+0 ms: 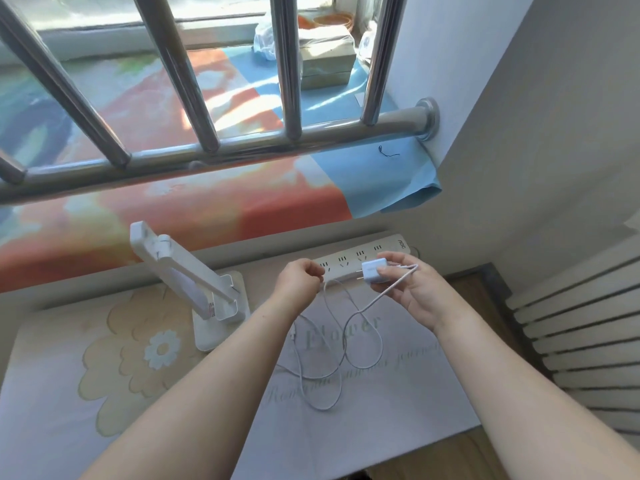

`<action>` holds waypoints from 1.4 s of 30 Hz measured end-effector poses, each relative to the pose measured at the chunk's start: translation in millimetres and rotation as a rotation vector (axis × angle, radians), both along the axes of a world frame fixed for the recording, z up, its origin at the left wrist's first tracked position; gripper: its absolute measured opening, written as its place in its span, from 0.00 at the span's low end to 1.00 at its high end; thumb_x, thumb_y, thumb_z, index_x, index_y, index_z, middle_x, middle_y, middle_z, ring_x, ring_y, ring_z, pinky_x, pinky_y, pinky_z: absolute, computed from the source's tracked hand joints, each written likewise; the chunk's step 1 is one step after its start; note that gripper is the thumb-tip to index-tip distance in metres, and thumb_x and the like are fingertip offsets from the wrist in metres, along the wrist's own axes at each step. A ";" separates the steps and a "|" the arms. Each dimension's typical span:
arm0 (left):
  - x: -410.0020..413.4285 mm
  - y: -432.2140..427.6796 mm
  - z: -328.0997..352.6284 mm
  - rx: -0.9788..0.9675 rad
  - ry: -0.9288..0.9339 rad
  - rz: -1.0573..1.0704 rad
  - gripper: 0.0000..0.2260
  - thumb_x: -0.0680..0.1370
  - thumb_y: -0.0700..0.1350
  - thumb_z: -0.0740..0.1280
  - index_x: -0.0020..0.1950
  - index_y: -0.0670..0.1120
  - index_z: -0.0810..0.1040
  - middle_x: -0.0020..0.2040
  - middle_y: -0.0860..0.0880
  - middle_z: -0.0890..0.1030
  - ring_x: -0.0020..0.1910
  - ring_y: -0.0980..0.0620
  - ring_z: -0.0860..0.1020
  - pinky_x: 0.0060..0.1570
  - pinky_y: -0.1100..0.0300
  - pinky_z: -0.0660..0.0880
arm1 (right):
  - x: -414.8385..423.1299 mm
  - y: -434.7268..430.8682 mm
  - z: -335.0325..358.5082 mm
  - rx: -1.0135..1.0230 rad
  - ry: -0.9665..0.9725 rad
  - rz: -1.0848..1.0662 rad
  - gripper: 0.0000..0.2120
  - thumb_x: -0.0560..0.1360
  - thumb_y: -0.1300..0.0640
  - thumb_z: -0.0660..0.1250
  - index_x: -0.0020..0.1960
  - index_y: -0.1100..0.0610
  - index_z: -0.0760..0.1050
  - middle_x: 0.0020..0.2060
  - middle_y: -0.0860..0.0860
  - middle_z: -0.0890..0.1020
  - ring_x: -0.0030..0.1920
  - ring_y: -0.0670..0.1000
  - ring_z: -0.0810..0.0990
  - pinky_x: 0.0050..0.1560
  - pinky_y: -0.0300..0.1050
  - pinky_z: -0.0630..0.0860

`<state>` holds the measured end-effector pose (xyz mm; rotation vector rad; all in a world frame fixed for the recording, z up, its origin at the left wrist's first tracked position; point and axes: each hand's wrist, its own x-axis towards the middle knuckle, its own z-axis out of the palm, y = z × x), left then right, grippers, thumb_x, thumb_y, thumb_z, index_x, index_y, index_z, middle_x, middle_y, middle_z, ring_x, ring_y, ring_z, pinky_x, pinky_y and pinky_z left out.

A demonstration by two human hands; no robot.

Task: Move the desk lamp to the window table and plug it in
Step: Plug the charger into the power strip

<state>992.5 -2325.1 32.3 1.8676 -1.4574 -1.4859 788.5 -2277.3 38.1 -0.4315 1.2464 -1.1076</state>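
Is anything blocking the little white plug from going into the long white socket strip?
Nothing visible does. The small white cube plug, pinched in the right hand, sits right by the long white power strip; its thin white cable loops hang lower down.

Both forearms reach forward, left hand [299,280] pinching the cable [372,302], right hand [415,296] gripping the plug [374,270]

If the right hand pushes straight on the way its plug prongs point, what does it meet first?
Probably the left hand, gripping the cord just ahead of the plug. The power strip seems to lie behind that line, though depth is unclear.
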 end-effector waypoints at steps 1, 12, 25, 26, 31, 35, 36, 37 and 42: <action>-1.7 -4.0 -3.4 -0.016 -0.033 -0.016 0.12 0.75 0.33 0.58 0.48 0.45 0.79 0.50 0.45 0.82 0.48 0.45 0.80 0.54 0.52 0.78 | -2.0 -2.6 -3.1 0.005 -0.006 -0.011 0.09 0.73 0.69 0.69 0.51 0.59 0.79 0.52 0.61 0.81 0.45 0.57 0.85 0.44 0.45 0.81; -17.0 -28.7 -29.2 -0.173 -0.421 -0.355 0.23 0.75 0.35 0.58 0.68 0.47 0.75 0.67 0.47 0.74 0.64 0.45 0.73 0.59 0.56 0.71 | -16.8 -30.5 -25.3 0.050 0.253 0.004 0.17 0.69 0.71 0.72 0.55 0.57 0.76 0.53 0.59 0.81 0.52 0.58 0.83 0.51 0.46 0.81; -18.4 -37.2 -55.4 -0.317 -0.463 -0.413 0.23 0.74 0.33 0.62 0.69 0.44 0.72 0.66 0.44 0.73 0.64 0.43 0.69 0.60 0.57 0.67 | -11.2 -69.9 -42.2 0.116 0.650 0.004 0.13 0.70 0.61 0.73 0.51 0.51 0.76 0.48 0.54 0.82 0.49 0.54 0.82 0.49 0.45 0.79; -18.3 -37.3 -56.4 -0.322 -0.462 -0.414 0.23 0.74 0.34 0.63 0.69 0.44 0.72 0.66 0.44 0.74 0.64 0.43 0.70 0.60 0.57 0.67 | -9.9 -71.8 -42.1 0.118 0.678 0.016 0.12 0.70 0.60 0.73 0.50 0.50 0.76 0.47 0.53 0.82 0.48 0.53 0.82 0.46 0.43 0.77; -15.2 -38.7 -61.5 -0.312 -0.466 -0.429 0.24 0.73 0.35 0.64 0.70 0.46 0.72 0.69 0.45 0.72 0.66 0.44 0.70 0.61 0.58 0.68 | -6.9 -78.7 -43.8 0.110 0.805 0.083 0.11 0.71 0.58 0.72 0.53 0.57 0.77 0.43 0.52 0.81 0.44 0.53 0.80 0.41 0.42 0.72; -14.2 -38.9 -65.1 -0.294 -0.449 -0.414 0.24 0.73 0.35 0.64 0.69 0.47 0.73 0.71 0.46 0.70 0.67 0.44 0.70 0.62 0.58 0.68 | -8.3 -82.2 -43.3 0.132 0.873 0.112 0.12 0.71 0.55 0.72 0.52 0.58 0.77 0.45 0.57 0.82 0.45 0.56 0.80 0.41 0.43 0.71; -14.4 -39.8 -65.4 -0.297 -0.449 -0.414 0.24 0.73 0.36 0.65 0.69 0.47 0.74 0.70 0.46 0.71 0.67 0.44 0.70 0.61 0.58 0.69 | -8.1 -83.0 -42.8 0.132 0.890 0.121 0.11 0.71 0.55 0.72 0.51 0.58 0.77 0.45 0.57 0.83 0.45 0.56 0.79 0.41 0.43 0.71; -14.5 -40.7 -65.6 -0.299 -0.451 -0.417 0.24 0.73 0.36 0.65 0.69 0.47 0.74 0.69 0.46 0.72 0.66 0.44 0.71 0.60 0.58 0.69 | -7.7 -83.8 -42.4 0.129 0.910 0.134 0.11 0.71 0.54 0.72 0.50 0.58 0.77 0.45 0.57 0.83 0.44 0.56 0.79 0.42 0.44 0.71; -13.3 -44.9 -65.8 -0.292 -0.466 -0.437 0.23 0.73 0.37 0.66 0.69 0.47 0.74 0.69 0.46 0.71 0.66 0.44 0.71 0.61 0.57 0.70 | -3.4 -87.8 -39.2 0.104 0.984 0.175 0.10 0.71 0.54 0.71 0.48 0.58 0.76 0.42 0.55 0.81 0.43 0.56 0.78 0.39 0.43 0.69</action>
